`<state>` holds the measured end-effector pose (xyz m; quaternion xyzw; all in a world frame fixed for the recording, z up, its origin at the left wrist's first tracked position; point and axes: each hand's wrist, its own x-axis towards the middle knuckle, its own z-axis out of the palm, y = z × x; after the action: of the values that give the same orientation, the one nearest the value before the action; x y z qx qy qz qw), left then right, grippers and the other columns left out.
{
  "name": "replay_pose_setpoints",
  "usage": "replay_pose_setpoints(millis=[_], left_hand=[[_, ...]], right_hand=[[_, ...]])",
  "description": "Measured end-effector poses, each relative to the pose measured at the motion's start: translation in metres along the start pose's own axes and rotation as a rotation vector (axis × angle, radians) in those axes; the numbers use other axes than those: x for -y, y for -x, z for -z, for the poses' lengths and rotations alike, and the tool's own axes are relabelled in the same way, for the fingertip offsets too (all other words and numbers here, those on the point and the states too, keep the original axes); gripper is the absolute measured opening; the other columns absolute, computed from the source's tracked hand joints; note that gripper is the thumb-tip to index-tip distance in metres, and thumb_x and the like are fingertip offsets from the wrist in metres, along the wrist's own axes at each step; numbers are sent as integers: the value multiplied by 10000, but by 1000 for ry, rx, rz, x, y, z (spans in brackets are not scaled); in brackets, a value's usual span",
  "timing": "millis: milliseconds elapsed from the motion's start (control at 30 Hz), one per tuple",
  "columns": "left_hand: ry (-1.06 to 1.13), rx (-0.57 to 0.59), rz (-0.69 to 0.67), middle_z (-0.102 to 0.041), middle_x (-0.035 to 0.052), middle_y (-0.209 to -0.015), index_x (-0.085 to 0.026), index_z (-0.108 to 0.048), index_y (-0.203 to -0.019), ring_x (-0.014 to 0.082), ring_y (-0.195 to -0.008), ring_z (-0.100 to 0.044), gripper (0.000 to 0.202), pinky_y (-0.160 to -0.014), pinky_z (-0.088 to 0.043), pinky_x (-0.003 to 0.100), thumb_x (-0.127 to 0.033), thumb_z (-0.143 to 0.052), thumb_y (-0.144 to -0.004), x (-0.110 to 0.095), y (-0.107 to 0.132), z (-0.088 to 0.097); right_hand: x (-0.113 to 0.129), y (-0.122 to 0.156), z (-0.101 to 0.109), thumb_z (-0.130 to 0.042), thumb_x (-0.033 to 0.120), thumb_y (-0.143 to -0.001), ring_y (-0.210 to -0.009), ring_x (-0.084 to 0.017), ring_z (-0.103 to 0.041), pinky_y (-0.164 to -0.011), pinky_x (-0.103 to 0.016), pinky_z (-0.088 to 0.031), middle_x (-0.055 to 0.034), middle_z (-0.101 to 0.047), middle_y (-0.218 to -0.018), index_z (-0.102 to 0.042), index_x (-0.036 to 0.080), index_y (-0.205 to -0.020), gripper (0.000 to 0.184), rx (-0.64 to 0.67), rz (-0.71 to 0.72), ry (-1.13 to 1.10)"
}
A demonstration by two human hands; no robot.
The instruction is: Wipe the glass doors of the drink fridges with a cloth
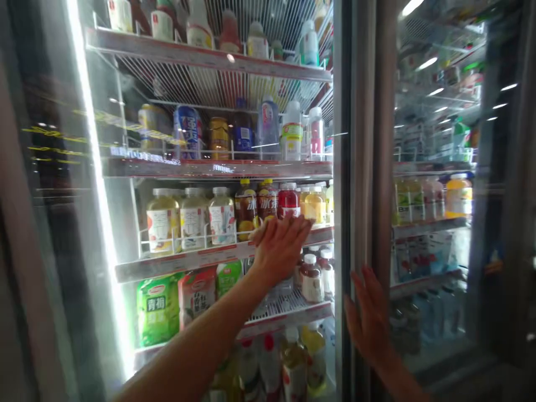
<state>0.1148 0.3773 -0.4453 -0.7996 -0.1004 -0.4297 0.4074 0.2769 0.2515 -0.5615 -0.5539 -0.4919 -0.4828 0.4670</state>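
My left hand [282,245] reaches up across the middle of the cooler, fingers stretched out and nothing visible in them. It overlaps the edge of the third shelf [209,255], in front of a red-drink bottle [288,198] and dark iced-tea bottles [246,206]. Whether it touches the glass or a bottle, I cannot tell. Lower right, my right hand [371,321] lies against the grey door frame [362,167] with its fingers extended. Pale-drink bottles [193,218] with white caps line the same shelf to the left.
Green and red drink pouches [158,310] and small brown bottles [310,279] fill the shelf below. Cans [187,131] and bottles stand above. A bright light strip [90,128] runs down the left side. Another glass door [435,201] with shelved drinks behind it is at right.
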Motion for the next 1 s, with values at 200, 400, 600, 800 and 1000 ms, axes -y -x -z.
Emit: replay_pose_setpoints(millis=[200, 400, 600, 800, 1000], left_hand=[[80, 67, -442, -378, 27, -1437, -194, -364, -1361, 211, -1352, -264, 487, -1104, -181, 421, -269, -369, -880, -23, -23, -9], [-23, -77, 82, -359, 71, -1445, -177, -337, -1376, 299, -1365, -223, 509, -1076, -190, 555, -210, -372, -870, 26, -97, 8], [-33, -5, -391, -412, -19, -1415, -254, -383, -1338, 193, -1330, -313, 439, -1083, -267, 424, -261, -331, -902, 21, -102, 6], [-103, -232, 271, -364, 115, -1434, -154, -345, -1373, 301, -1347, -264, 496, -1062, -239, 564, -219, -340, -881, 107, -159, 43], [-117, -170, 53, -405, 54, -1418, -205, -371, -1362, 268, -1334, -305, 488, -1079, -263, 505, -214, -381, -874, 86, -163, 36]], right_hand=[[-9, -21, 0, -401, 187, -873, -1345, -293, -296, -1023, -565, -337, -103, -289, -1473, -207, 254, -1441, 604, -28, 20, 11], [-12, -56, -6, -410, 172, -870, -1337, -288, -312, -1006, -560, -369, -113, -316, -1457, -204, 244, -1442, 612, -92, 73, -16], [-2, -83, -18, -423, 191, -874, -1333, -275, -324, -1010, -515, -396, -95, -316, -1460, -213, 247, -1439, 606, -172, 78, -77], [-5, -104, -20, -392, 193, -884, -1346, -282, -298, -1024, -536, -371, -98, -267, -1483, -196, 253, -1443, 595, -202, 56, -96], [1, -147, -21, -340, 217, -908, -1359, -262, -274, -1050, -533, -337, -97, -264, -1483, -211, 247, -1438, 546, -268, 64, -170]])
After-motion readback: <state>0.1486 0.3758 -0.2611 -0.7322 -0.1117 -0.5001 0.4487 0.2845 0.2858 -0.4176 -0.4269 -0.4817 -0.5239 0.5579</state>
